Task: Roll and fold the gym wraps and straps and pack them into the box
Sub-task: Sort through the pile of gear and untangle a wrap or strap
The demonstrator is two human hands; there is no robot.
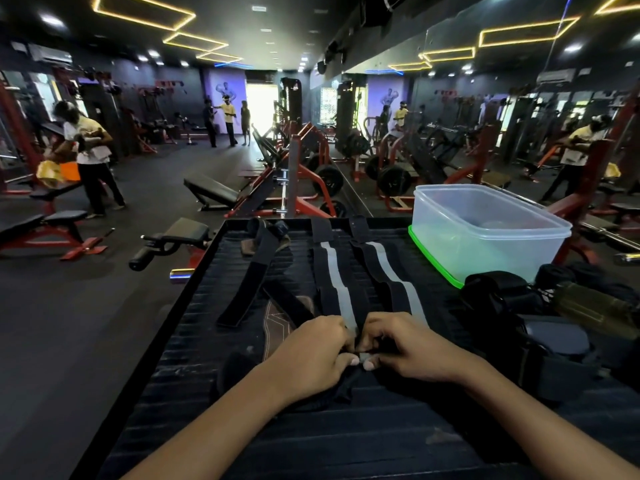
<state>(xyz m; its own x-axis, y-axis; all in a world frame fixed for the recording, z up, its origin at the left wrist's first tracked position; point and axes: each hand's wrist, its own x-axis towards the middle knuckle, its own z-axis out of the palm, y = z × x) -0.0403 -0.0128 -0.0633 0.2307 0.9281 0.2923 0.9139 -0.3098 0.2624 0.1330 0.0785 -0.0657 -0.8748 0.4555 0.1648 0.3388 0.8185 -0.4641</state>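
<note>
Rolling begun: both hands, left hand [313, 351] and right hand [403, 348], pinching near end of striped wrap [337, 282], left of box [485, 230]; next, tight even turns toward far end

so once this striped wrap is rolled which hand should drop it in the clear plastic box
Right hand, probably: the clear plastic box stands far right on the black table; left hand would cross over. Both pinch the grey-striped black wrap.

Two bare forearms end in the left hand [311, 355] and right hand [412, 348]; no sleeves, seemingly short-trimmed thumbnails.
</note>
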